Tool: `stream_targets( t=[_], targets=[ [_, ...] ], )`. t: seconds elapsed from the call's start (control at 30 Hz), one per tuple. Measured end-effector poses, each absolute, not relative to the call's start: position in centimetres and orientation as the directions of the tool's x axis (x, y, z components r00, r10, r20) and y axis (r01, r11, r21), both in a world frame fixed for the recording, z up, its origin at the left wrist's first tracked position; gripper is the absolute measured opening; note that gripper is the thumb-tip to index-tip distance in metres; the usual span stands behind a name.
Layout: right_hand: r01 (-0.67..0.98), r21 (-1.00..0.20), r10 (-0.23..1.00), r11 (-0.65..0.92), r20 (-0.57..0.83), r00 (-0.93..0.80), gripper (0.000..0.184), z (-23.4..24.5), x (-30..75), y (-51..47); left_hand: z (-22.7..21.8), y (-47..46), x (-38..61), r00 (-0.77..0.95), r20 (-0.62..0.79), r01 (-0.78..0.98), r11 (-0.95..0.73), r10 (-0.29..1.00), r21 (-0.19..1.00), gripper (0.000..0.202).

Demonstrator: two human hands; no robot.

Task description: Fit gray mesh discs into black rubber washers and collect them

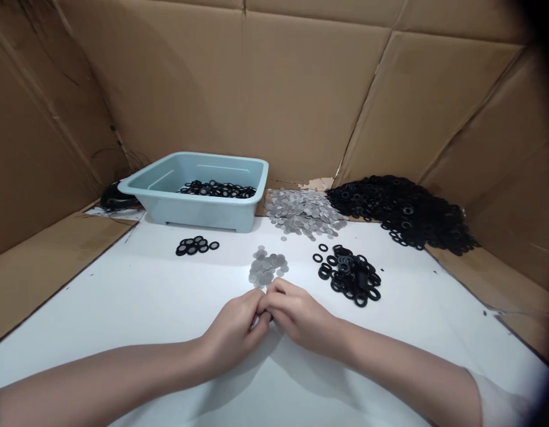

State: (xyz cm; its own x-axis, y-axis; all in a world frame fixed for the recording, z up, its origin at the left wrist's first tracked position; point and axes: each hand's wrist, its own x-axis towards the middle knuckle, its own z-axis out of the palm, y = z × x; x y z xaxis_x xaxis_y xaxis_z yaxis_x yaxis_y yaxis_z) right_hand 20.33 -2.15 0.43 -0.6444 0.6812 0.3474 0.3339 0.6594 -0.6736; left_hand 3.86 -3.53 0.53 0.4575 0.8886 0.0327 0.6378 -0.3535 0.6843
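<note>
My left hand (239, 323) and my right hand (296, 311) meet at the middle of the white table, fingers closed together. Between the fingertips a small dark edge of a black ring (270, 317) shows; the fingers cover most of it, and whether a disc is with it cannot be seen. Just beyond the hands lies a small loose pile of thin grey discs (266, 268). To the right is a loose heap of black rings (352, 276). Off to the left sits a cluster of black rings with grey discs inside them (194, 245).
A light blue plastic tub (198, 210) at the back left holds many black rings, some with grey centres. Beside it are a larger pile of grey discs (303, 210) and a big mound of black rings (403, 213). Cardboard walls (301, 89) enclose the white tabletop (145, 296).
</note>
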Motion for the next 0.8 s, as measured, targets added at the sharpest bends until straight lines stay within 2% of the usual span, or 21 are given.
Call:
stream_targets(
  t=[0.07,0.13,0.23,0.33,0.4,0.47,0.63,0.8],
  targets=[
    [0.324,-0.647,0.666,0.69,0.393,-0.634,0.021,0.4,20.4,-2.0,0.6,-3.5,4.0,0.475,0.039,0.62,-0.366,0.879,0.694,0.014],
    [0.36,-0.634,0.707,0.685,0.456,-0.541,0.018,0.6,20.8,-1.5,1.1,-3.0,4.0,0.446,0.032,0.613,-0.332,0.894,0.717,0.013],
    [0.596,-0.552,0.81,0.583,0.451,-0.375,0.015,1.3,22.3,0.3,2.7,-1.0,2.9,0.329,0.068,0.642,-0.276,0.942,0.715,0.018],
    [0.87,-0.306,0.907,0.388,0.295,-0.301,0.017,2.5,24.4,2.1,4.8,2.3,0.2,0.217,0.087,0.751,-0.223,0.972,0.621,0.019],
    [0.945,-0.137,0.947,0.299,0.168,-0.275,0.017,3.4,25.7,2.8,5.9,4.7,-2.2,0.132,0.096,0.816,-0.163,0.987,0.554,0.02],
    [0.966,-0.021,0.966,0.257,0.041,-0.256,0.017,4.3,26.5,3.0,6.4,6.6,-4.4,0.059,0.096,0.881,-0.097,0.994,0.463,0.022],
    [0.976,0.095,0.964,0.198,-0.199,-0.176,0.019,5.9,27.0,2.5,5.5,8.8,-7.3,0.06,0.048,0.949,-0.072,0.997,0.307,0.019],
    [0.969,0.117,0.951,0.217,-0.251,-0.182,0.015,5.9,26.6,2.4,4.2,9.1,-7.6,0.091,0.131,0.968,-0.119,0.987,0.219,0.019]
  ],
)
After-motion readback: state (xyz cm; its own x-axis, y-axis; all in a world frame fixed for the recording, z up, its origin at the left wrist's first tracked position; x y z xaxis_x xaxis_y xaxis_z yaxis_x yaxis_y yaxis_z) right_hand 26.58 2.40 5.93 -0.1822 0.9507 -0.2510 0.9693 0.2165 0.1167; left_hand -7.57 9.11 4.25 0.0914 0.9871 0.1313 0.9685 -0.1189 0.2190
